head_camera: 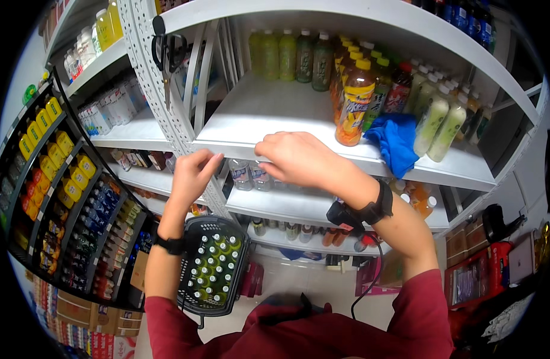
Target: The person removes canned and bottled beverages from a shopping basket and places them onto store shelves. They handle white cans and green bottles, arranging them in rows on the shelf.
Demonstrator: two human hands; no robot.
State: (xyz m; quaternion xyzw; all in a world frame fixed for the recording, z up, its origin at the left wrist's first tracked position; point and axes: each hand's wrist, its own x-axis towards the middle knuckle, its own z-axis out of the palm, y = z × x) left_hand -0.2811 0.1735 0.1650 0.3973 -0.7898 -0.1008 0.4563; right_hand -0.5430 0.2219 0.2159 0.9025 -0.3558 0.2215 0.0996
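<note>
My left hand [192,174] hovers by the perforated metal post at the left end of a white shelf [266,110], its fingers bent and nothing visible in it. My right hand [297,157] is over the shelf's front edge, knuckles up, thumb a little apart from the fingers; no object shows in it, and whether it touches the edge I cannot tell. Right of it stands an orange drink bottle [355,107] with a yellow cap, at the head of a row. A crumpled blue cloth [391,141] drapes over the edge. Green-tinted bottles [287,56] line the back.
A black basket [207,309] packed with white-capped green bottles [214,267] sits below my left forearm. Scissors [168,58] hang on the post. Clear bottles [241,174] occupy the shelf below. A drink rack [72,179] stands left; cartons and a red box [499,264] are right.
</note>
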